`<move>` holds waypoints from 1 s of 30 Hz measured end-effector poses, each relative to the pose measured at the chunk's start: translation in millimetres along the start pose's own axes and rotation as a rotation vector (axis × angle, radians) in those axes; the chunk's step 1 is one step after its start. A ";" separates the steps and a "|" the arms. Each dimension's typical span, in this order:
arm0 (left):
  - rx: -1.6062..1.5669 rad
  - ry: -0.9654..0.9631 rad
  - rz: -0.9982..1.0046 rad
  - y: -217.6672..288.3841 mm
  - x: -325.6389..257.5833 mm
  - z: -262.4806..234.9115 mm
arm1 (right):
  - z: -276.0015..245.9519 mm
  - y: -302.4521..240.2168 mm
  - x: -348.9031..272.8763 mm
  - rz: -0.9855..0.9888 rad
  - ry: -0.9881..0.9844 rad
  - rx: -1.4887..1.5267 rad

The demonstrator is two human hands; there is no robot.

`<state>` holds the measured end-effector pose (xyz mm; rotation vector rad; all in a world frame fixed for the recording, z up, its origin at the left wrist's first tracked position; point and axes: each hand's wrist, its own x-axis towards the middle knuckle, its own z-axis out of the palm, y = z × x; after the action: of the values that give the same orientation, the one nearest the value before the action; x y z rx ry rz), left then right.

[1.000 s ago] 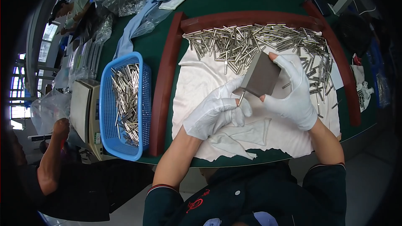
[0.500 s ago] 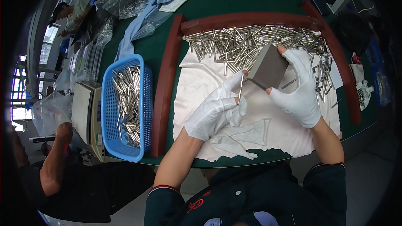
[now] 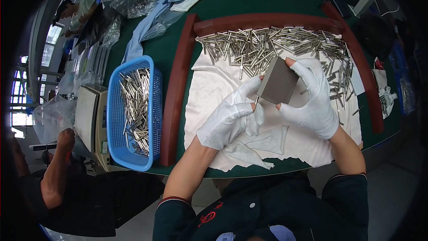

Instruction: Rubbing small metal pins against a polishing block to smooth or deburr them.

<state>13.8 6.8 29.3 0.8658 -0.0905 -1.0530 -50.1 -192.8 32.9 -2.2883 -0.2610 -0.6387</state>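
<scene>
In my white-gloved left hand (image 3: 229, 120), a thin metal pin (image 3: 256, 100) is pinched, its upper part hidden by the block. Bare fingertips stick out of both gloves. My right hand (image 3: 315, 109) grips a grey-brown rectangular block (image 3: 280, 81) between thumb and fingers. The block's left edge lies over the pin and close to my left fingertips; whether it touches the pin I cannot tell. Beyond both hands, a heap of loose metal pins (image 3: 249, 49) spreads over a pale pink cloth (image 3: 203, 107). A crumpled white glove or rag (image 3: 267, 143) lies below my hands.
Reddish-brown wooden rails (image 3: 178, 93) frame the cloth on three sides. A blue plastic basket (image 3: 111, 125) holding many pins stands left, beside a scale-like device (image 3: 88, 116). Another person's arm (image 3: 55, 174) is at far left. A blue cloth (image 3: 145, 31) lies at the back left.
My right hand has brought the block left and slightly down, so it now covers the upper part of the pin. My left hand has stayed nearly still.
</scene>
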 end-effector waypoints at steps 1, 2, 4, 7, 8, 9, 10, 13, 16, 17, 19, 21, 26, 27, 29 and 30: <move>-0.018 -0.043 0.001 0.1 -1.2 -1.5 | 0.5 -0.3 0.7 -0.016 0.004 -0.002; -0.018 -0.045 0.001 -0.3 -0.9 -1.6 | -0.1 -0.3 1.4 -0.032 0.010 -0.010; 0.013 -0.016 0.013 -2.1 -0.6 -0.6 | -2.0 0.3 0.6 -0.037 0.008 -0.030; -0.003 0.097 -0.003 -2.8 -0.9 5.2 | -0.3 2.5 -0.4 -0.028 -0.008 -0.038; -0.004 0.098 -0.001 -3.3 -0.4 2.6 | -1.1 1.4 -0.8 -0.014 -0.022 -0.038; 0.018 0.004 -0.028 -4.7 1.4 -3.0 | 0.3 -0.7 -0.7 -0.014 -0.023 -0.038; 0.039 -0.089 -0.055 -5.7 2.2 -6.1 | 3.4 -3.7 -0.1 -0.014 -0.002 -0.025; -0.013 -0.042 -0.110 -11.8 -0.6 -5.5 | 3.4 -6.0 -0.3 -0.009 0.018 0.016; -0.131 -0.197 0.004 -2.4 -0.7 -10.3 | 0.9 -1.4 1.6 -0.023 0.008 0.017; -0.132 -0.194 0.007 -6.1 -0.5 -9.8 | -0.2 -0.8 1.1 -0.036 -0.007 -0.013; 0.058 0.030 -0.078 -16.0 0.5 -8.2 | 7.2 -4.9 1.6 -0.051 0.012 -0.006; 0.014 0.021 -0.052 -10.6 -1.5 1.1 | 5.6 -5.6 -1.4 -0.059 0.040 -0.020; 0.067 -0.044 -0.030 -4.7 -7.5 -2.9 | 12.0 -3.9 -8.8 -0.027 0.077 0.032; 0.061 -0.044 -0.028 -8.6 -5.7 4.6 | 13.2 -6.1 -7.6 -0.027 0.071 0.031; -0.035 0.282 -0.088 -15.0 -0.8 15.7 | 12.4 -8.0 -3.6 -0.119 0.102 0.012; 0.102 0.005 -0.145 -3.7 -6.0 0.1 | 10.8 -6.4 -4.4 -0.096 0.096 0.032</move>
<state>8.0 10.7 28.9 0.9783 -0.0787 -1.1895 -52.2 -180.6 27.9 -2.2180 -0.3337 -0.7857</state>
